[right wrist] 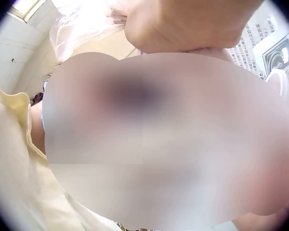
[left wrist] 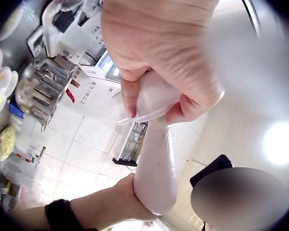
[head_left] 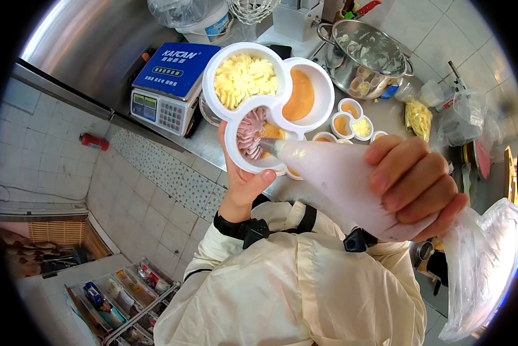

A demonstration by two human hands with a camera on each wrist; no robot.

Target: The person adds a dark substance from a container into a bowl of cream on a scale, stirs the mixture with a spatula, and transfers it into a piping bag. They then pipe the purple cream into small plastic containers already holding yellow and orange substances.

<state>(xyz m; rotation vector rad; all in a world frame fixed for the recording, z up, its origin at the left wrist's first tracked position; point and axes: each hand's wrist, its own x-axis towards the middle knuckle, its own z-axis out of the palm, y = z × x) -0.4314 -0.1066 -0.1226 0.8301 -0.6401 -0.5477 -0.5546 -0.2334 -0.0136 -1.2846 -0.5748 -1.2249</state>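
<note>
My left hand holds a white three-cup container from below and the side, tilted up toward the head camera. Ruffled yellow cream fills one cup; a smooth orange layer lies in another. In the third, pink-mauve cream covers part of an orange layer. My right hand grips a plump piping bag of pale pink filling, its tip inside that third cup. From the left wrist, the bag hangs right at the container's edge. Blur hides most of the right wrist view.
A blue-topped scale stands left of the container on the steel counter. Smaller three-cup containers sit behind the piping bag. Farther back are a smeared steel pot and a bag of yellow pieces. Clear plastic hangs below my right hand.
</note>
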